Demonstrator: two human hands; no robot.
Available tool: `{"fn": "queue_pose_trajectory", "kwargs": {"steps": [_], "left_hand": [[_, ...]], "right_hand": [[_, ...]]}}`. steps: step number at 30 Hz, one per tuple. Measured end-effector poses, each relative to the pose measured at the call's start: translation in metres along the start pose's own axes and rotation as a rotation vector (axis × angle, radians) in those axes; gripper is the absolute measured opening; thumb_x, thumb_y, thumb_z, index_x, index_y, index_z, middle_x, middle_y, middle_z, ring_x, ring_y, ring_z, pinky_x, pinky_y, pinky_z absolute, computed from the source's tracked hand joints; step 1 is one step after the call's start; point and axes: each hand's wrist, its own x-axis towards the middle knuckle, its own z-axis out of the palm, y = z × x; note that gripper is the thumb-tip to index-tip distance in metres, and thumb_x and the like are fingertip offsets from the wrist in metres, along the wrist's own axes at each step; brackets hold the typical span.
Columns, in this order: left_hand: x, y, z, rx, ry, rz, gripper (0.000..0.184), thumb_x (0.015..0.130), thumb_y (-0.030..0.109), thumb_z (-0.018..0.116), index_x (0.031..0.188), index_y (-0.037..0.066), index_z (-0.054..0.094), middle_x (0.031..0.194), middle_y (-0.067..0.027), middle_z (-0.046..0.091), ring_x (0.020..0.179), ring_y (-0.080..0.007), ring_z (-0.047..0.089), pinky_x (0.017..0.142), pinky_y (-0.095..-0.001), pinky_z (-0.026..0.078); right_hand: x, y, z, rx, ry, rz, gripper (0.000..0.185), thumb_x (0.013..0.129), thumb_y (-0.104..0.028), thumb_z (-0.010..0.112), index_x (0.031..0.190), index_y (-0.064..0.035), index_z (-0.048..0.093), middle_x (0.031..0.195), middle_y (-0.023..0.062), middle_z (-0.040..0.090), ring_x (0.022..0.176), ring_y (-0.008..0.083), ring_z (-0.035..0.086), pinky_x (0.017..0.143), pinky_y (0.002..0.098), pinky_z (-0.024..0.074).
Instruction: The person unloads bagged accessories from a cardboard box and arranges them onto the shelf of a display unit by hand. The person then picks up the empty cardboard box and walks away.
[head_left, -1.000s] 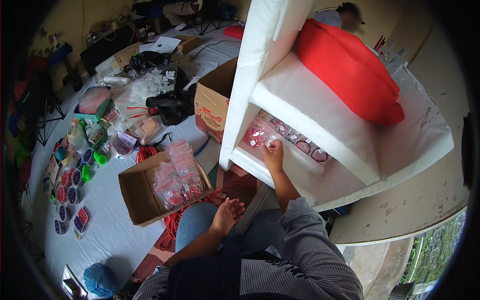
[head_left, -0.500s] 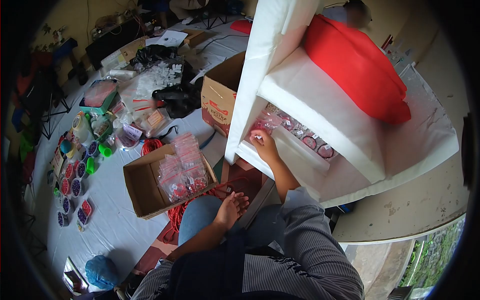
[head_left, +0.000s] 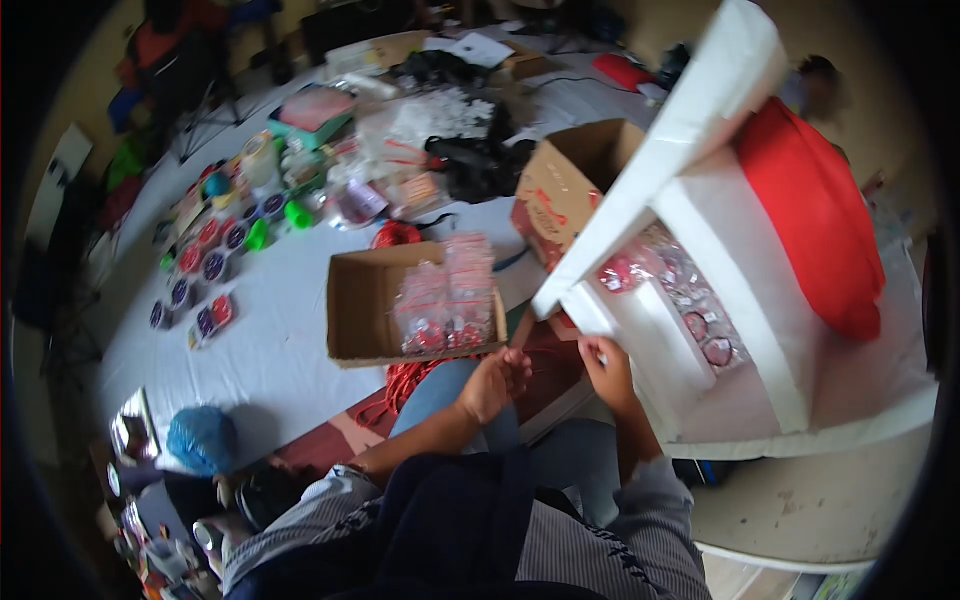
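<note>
My left hand (head_left: 497, 385) is over my lap near the front right corner of a cardboard box (head_left: 365, 355); its fingers are curled in and I see nothing in them. My right hand (head_left: 608, 368) is just below the lower edge of a white cloth-covered stand (head_left: 655, 330), fingers loosely bent and a little apart, with nothing visible in them. Small clear packets with red contents (head_left: 430, 315) stand in rows in the box's right half. A clear bag with pink-red contents (head_left: 628, 270) lies in the stand's compartment, beside packaged bracelet-like rings (head_left: 716, 350).
A red cushion-like piece (head_left: 815, 220) lies on the stand. Behind it is a larger open carton (head_left: 555, 205). Red cord (head_left: 400, 390) lies by my knee. Tubs of beads (head_left: 215, 265), a black plastic bag (head_left: 480, 165) and a blue bag (head_left: 203, 440) are on the white sheet.
My right hand has left the pink-red bag in the stand's compartment and come down toward my lap. My left hand's fingers are more curled. The whole view has swung left.
</note>
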Motion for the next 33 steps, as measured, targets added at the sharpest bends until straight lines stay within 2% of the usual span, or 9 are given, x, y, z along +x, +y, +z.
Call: {"fn": "queue_pose_trajectory", "kwargs": {"steps": [2,6,8,10,13,19,23,25,33], "left_hand": [[-0.005,0.035,-0.02,0.108,-0.147,0.221,0.026,0.093,0.037,0.04,0.091,0.015,0.053,0.096,-0.0036,0.06,0.092,-0.0178,0.057,0.08,-0.0328,0.043],[-0.02,0.113,-0.087,0.562,0.355,0.717,0.009,0.09,0.014,0.047,0.089,0.008,0.054,0.088,-0.003,0.059,0.084,-0.0171,0.057,0.08,-0.0303,0.045],[-0.009,0.153,-0.152,0.944,0.539,0.87,0.011,0.086,0.004,0.049,0.092,0.006,0.057,0.089,-0.005,0.062,0.085,-0.018,0.06,0.08,-0.0299,0.046],[-0.013,0.187,-0.184,1.326,0.763,0.685,0.017,0.085,0.002,0.05,0.098,0.005,0.06,0.094,-0.0074,0.064,0.085,-0.0189,0.062,0.076,-0.0297,0.048],[-0.004,0.214,-0.211,1.183,0.709,0.347,0.023,0.084,0.001,0.052,0.104,0.005,0.062,0.097,-0.0079,0.065,0.084,-0.0194,0.063,0.074,-0.0296,0.05],[0.024,0.211,-0.196,1.08,0.491,0.041,0.035,0.079,0.001,0.06,0.114,0.004,0.057,0.098,-0.0064,0.065,0.087,-0.0173,0.062,0.076,-0.0291,0.05],[0.041,0.21,-0.205,1.036,0.327,0.133,0.041,0.076,0.003,0.065,0.116,0.003,0.054,0.101,-0.0075,0.065,0.09,-0.0167,0.062,0.078,-0.0294,0.05],[0.046,0.209,-0.209,1.382,0.357,0.382,0.046,0.073,0.006,0.069,0.117,0.002,0.054,0.104,-0.0086,0.064,0.091,-0.0165,0.062,0.08,-0.0297,0.05],[0.078,0.2,-0.197,1.309,0.407,0.313,0.046,0.072,0.009,0.068,0.115,0.001,0.054,0.105,-0.0133,0.062,0.096,-0.0206,0.061,0.084,-0.0311,0.048]], "right_hand": [[-0.04,0.002,0.001,-0.046,-0.19,0.027,0.009,0.084,-0.01,0.06,0.089,-0.0028,0.062,0.077,0.0115,0.062,0.067,0.021,0.059,0.061,0.0313,0.0459],[-0.117,0.046,-0.005,-0.217,-0.298,0.027,0.012,0.084,-0.013,0.06,0.09,-0.0037,0.062,0.08,0.0127,0.063,0.068,0.0248,0.06,0.062,0.0338,0.047],[-0.137,0.056,-0.008,-0.143,-0.3,0.33,0.013,0.083,-0.013,0.061,0.09,-0.0019,0.062,0.079,0.0093,0.062,0.07,0.0178,0.06,0.065,0.0291,0.0473],[-0.135,0.061,-0.004,-0.104,-0.211,0.377,0.013,0.083,-0.013,0.062,0.09,-0.002,0.062,0.079,0.0089,0.062,0.069,0.0167,0.06,0.064,0.0285,0.0472],[-0.127,0.059,0.003,-0.096,-0.144,0.431,0.013,0.083,-0.013,0.062,0.09,-0.0018,0.062,0.079,0.0082,0.062,0.069,0.0146,0.059,0.064,0.0273,0.0468],[-0.127,0.07,0.008,-0.135,-0.184,0.463,0.014,0.083,-0.014,0.063,0.09,-0.0016,0.063,0.076,0.0081,0.063,0.066,0.0125,0.058,0.062,0.0263,0.0461],[-0.126,0.076,0.01,-0.083,-0.159,0.512,0.015,0.082,-0.014,0.063,0.091,-0.0016,0.064,0.075,0.008,0.063,0.065,0.012,0.058,0.061,0.0262,0.0459],[-0.127,0.081,0.011,-0.115,-0.182,0.528,0.015,0.082,-0.015,0.063,0.091,-0.0015,0.064,0.075,0.0078,0.063,0.065,0.012,0.058,0.062,0.0265,0.0461],[-0.122,0.08,0.012,-0.173,-0.221,0.54,0.016,0.083,-0.015,0.063,0.092,-0.0019,0.063,0.077,0.0083,0.064,0.066,0.0132,0.059,0.063,0.0284,0.0467]]}}
